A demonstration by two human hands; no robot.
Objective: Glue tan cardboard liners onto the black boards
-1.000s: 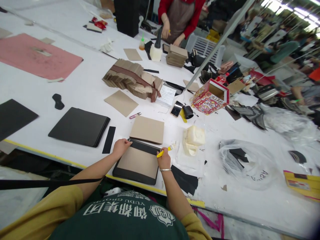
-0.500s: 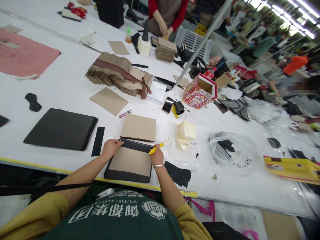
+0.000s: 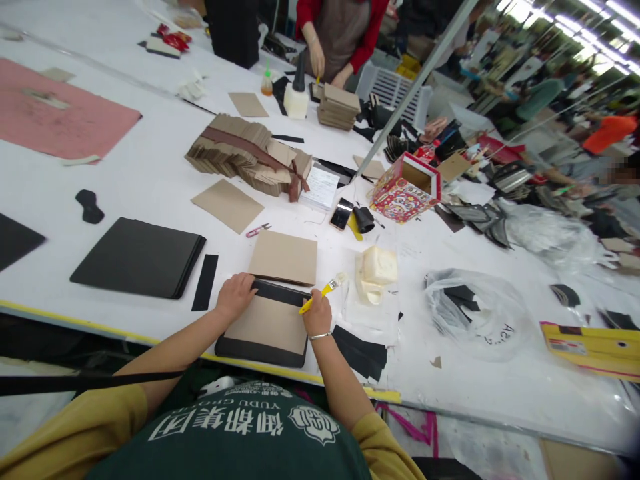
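A black sheet point(image 3: 260, 352) lies flat at the table's front edge, with a beige board point(image 3: 270, 323) on it and a dark strip along the far side. My left hand point(image 3: 236, 295) is closed at the sheet's far left corner, fingers bent over its edge. My right hand point(image 3: 318, 315) grips a yellow-handled brush point(image 3: 325, 293) at the far right corner, bristles pointing away to the right. Just beyond lies a stack of beige boards point(image 3: 285, 257). A cream-coloured block-like tub point(image 3: 379, 265) stands to the right of the brush.
Black sheets point(image 3: 137, 257) are piled at left, beside a black strip point(image 3: 205, 283). More black strips point(image 3: 361, 352) lie by my right wrist. Small snips point(image 3: 258, 230), a phone point(image 3: 342, 214), a red box point(image 3: 406, 190) and a plastic bag point(image 3: 480, 317) are farther out. A co-worker point(image 3: 340, 40) works opposite.
My left hand has shifted from a fingertip pinch to lying farther over the corner and edge. The right hand still holds the brush, now tilted up a little more. The view has shifted slightly.
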